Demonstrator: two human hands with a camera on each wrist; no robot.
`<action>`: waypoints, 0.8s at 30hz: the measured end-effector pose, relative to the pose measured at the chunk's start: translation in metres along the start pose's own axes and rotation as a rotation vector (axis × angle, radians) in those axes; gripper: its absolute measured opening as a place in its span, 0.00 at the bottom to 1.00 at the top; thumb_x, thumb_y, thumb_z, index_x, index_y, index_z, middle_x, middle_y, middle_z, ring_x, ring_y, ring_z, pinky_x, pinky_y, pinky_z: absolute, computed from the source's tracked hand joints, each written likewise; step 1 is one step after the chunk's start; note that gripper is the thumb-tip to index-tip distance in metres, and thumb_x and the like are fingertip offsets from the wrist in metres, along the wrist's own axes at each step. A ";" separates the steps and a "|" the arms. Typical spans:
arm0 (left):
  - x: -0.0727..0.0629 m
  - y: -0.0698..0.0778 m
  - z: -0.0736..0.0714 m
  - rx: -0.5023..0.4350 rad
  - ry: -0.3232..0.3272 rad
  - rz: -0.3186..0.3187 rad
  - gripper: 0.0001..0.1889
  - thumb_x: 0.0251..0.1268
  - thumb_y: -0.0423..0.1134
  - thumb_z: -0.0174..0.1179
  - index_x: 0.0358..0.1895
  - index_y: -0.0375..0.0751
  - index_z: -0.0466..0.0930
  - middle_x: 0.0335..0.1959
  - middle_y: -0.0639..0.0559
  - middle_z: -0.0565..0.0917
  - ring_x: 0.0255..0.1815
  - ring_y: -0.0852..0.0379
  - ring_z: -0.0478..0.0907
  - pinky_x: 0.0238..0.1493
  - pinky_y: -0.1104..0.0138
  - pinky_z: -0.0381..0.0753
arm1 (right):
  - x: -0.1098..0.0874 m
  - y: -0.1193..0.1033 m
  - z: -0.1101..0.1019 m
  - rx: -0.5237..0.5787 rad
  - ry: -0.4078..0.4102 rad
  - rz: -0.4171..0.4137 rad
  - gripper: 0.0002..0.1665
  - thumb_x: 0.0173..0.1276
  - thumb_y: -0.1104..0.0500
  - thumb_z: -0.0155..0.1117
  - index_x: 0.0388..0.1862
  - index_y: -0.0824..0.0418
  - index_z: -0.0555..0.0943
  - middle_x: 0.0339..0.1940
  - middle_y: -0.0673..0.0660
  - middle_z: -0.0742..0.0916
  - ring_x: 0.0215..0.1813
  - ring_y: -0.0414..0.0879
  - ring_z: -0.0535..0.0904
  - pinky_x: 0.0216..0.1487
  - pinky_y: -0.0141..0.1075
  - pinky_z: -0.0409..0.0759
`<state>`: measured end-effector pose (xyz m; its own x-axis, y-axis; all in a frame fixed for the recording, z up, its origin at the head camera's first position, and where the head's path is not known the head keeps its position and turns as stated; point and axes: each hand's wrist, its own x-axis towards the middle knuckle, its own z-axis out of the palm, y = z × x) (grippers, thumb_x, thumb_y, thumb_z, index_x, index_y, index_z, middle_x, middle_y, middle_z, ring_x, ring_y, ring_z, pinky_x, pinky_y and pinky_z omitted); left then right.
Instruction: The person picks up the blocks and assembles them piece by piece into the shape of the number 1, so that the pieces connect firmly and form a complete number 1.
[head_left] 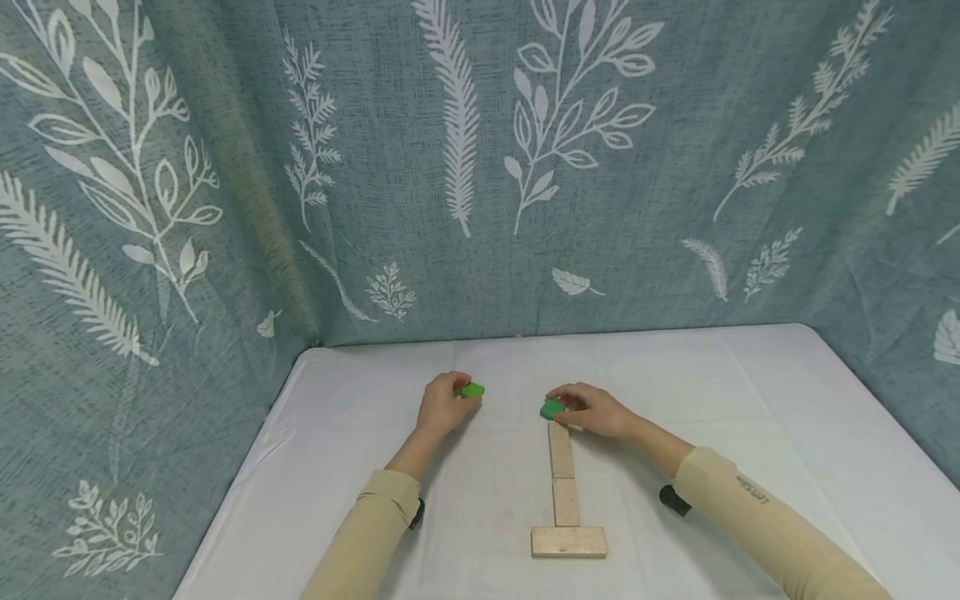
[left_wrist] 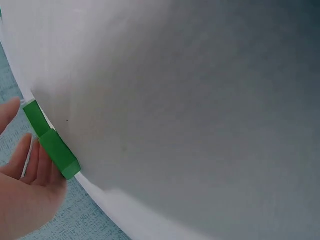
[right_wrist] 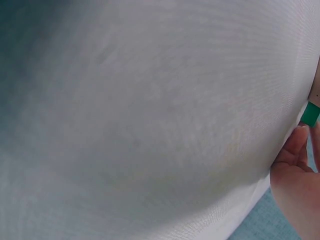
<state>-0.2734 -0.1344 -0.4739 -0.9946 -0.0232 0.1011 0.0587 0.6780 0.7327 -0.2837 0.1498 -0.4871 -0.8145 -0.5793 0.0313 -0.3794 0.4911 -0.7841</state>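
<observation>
In the head view my left hand [head_left: 445, 407] holds a bright green block [head_left: 472, 389] between its fingers. The left wrist view shows this green piece [left_wrist: 59, 154] in two sections, one narrower; I cannot tell whether they are joined. To the right, my right hand [head_left: 596, 410] pinches a darker green block [head_left: 552, 409] at the far end of a row of wooden blocks. That row has a far plank [head_left: 560, 448] and a near plank [head_left: 566, 502], end to end. Crosswise at its near end lies another wooden block [head_left: 568, 542]. At the right wrist view's edge, the darker green block [right_wrist: 310, 114] is partly cut off.
A white cloth [head_left: 337, 483] covers the table. Blue-grey curtains [head_left: 480, 283] with white leaf patterns stand behind it and at both sides. Dark devices show at the wrists, one under the right sleeve [head_left: 675, 500].
</observation>
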 end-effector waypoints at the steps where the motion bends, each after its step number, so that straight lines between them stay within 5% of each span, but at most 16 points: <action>1: 0.000 0.000 0.000 0.010 -0.001 -0.007 0.20 0.58 0.34 0.68 0.53 0.29 0.79 0.48 0.37 0.80 0.52 0.41 0.77 0.53 0.54 0.77 | 0.000 0.000 0.000 -0.001 0.001 -0.006 0.23 0.71 0.58 0.61 0.61 0.66 0.76 0.46 0.57 0.80 0.43 0.45 0.73 0.42 0.37 0.75; 8: 0.002 -0.001 0.002 0.049 -0.013 -0.037 0.23 0.58 0.36 0.68 0.56 0.30 0.78 0.48 0.37 0.81 0.50 0.43 0.78 0.51 0.54 0.77 | -0.001 -0.001 0.001 -0.001 0.005 -0.012 0.23 0.71 0.58 0.62 0.62 0.66 0.76 0.46 0.57 0.80 0.43 0.45 0.73 0.41 0.36 0.75; 24: 0.005 -0.004 0.003 0.074 -0.020 0.008 0.22 0.57 0.35 0.69 0.55 0.31 0.79 0.46 0.39 0.82 0.47 0.45 0.78 0.49 0.55 0.78 | 0.000 -0.001 0.000 -0.005 0.001 -0.012 0.23 0.71 0.58 0.62 0.62 0.66 0.75 0.46 0.56 0.80 0.43 0.44 0.73 0.42 0.37 0.75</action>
<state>-0.2785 -0.1349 -0.4780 -0.9956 -0.0032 0.0932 0.0613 0.7308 0.6799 -0.2832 0.1491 -0.4860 -0.8102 -0.5847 0.0418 -0.3918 0.4872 -0.7805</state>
